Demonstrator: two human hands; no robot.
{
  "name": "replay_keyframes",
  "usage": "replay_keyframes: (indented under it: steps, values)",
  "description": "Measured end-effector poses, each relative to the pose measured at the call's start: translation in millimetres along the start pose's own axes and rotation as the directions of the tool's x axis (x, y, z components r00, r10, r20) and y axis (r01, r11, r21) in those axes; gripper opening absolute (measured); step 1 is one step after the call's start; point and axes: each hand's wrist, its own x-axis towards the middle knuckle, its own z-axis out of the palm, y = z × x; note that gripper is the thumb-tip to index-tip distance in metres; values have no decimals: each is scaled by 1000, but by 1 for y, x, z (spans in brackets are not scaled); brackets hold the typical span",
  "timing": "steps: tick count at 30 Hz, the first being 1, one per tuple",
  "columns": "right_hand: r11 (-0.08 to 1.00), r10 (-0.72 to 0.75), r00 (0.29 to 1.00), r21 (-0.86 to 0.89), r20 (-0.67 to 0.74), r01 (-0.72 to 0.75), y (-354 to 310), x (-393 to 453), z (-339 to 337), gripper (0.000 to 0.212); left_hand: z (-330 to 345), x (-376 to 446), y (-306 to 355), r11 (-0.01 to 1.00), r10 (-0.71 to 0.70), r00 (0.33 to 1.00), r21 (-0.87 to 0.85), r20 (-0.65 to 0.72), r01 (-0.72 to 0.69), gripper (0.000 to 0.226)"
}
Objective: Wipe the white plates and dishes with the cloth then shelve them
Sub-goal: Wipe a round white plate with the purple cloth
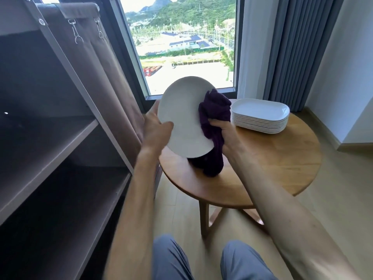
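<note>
One plate (181,116) held tilted, face toward camera; cloth (215,118) at right rim

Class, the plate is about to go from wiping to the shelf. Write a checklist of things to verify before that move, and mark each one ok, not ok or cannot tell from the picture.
1. Left hand grips the round plate by its rim: ok.
2. Right hand holds the purple cloth against the plate's right edge: ok.
3. Plate fully wiped, both faces: cannot tell.
4. Shelf on the left has bare space for the plate: ok.
5. Stack of rectangular dishes sits steady on the round table, away from the hands: ok.
6. Cloth's hanging end clear of the table: cannot tell.
</note>
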Motion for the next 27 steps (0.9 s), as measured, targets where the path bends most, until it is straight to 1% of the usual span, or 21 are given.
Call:
replay_keyframes:
  steps: [2, 3, 4, 5, 6, 7, 8, 9, 10, 11, 12, 14, 17, 18, 19, 21, 22, 23, 24, 25, 27]
  values:
    - [994, -28, 999, -103, 37, 31, -4, -1, -5, 46, -21, 11, 11, 994, -76, 979, 89, 187, 60, 58]
    - [988, -40, 998, -145, 41, 45, -5, -2, -4, 38, -26, 16, 15, 989, -117, 968, 118, 224, 92, 58]
    - [985, -50, 998, -162, 38, 56, -7, -2, -4, 31, -25, 19, 17, 985, -131, 969, 140, 207, 104, 59]
    - [984, -54, 998, -169, 28, 58, -8, -1, -4, 26, -21, 17, 17, 981, -96, 988, 179, 122, 73, 61]
    - [983, -53, 998, -173, 17, 55, -9, 0, -2, 25, -16, 11, 16, 962, 24, 1000, 271, -18, -18, 64]
    - [983, -46, 999, -176, 0, 45, -11, 1, 0, 26, -10, 2, 14, 894, 222, 965, 425, -142, -143, 65]
    - [984, -41, 999, -177, -20, 37, -13, 1, 1, 28, -4, -7, 8, 769, 434, 886, 579, -165, -269, 63]
    - [985, -32, 999, -173, -41, 25, -16, 2, 2, 31, 1, -16, 1, 623, 595, 798, 682, -97, -382, 57]
    - [984, -20, 998, -176, -61, 9, -20, 4, 2, 33, 4, -23, -7, 487, 682, 731, 730, 26, -480, 51]
    - [982, -3, 997, -186, -72, -11, -24, 4, 2, 33, 5, -28, -14, 372, 716, 679, 737, 159, -565, 48]
    - [979, 12, 997, -202, -74, -26, -28, 5, 0, 33, 5, -30, -19, 287, 707, 649, 724, 282, -627, 47]
    - [957, 45, 996, -283, -76, -65, -34, 5, 0, 35, 7, -29, -17, 215, 591, 652, 686, 476, -696, 59]
    - [894, 142, 986, -417, -86, -165, -34, -1, 6, 40, 21, -26, -2, 255, 304, 678, 629, 669, -734, 90]
    - [881, 190, 978, -426, -81, -206, -34, -4, 9, 34, 30, -28, 2, 237, 225, 687, 645, 691, -726, 89]
    - [876, 234, 970, -419, -60, -238, -35, -7, 11, 29, 37, -32, 2, 192, 174, 709, 683, 683, -705, 81]
    - [895, 272, 962, -370, 14, -248, -42, -8, 10, 26, 45, -37, -1, 102, 176, 752, 748, 635, -656, 48]
    - [906, 255, 967, -356, 31, -227, -47, -8, 9, 24, 45, -38, -1, 91, 204, 762, 763, 615, -640, 34]
    - [919, 218, 975, -345, 38, -192, -52, -8, 9, 19, 43, -37, 0, 113, 248, 758, 759, 603, -641, 27]
    - [939, 175, 983, -309, 51, -151, -55, -7, 9, 20, 40, -34, 2, 180, 306, 743, 730, 595, -659, 25]
    - [962, 130, 990, -250, 62, -110, -57, -8, 11, 35, 37, -32, 4, 302, 361, 741, 681, 567, -668, 25]
    - [992, 12, 998, -128, 57, -5, -56, -4, 17, 67, 36, -30, 11, 604, 410, 797, 522, 444, -602, 22]
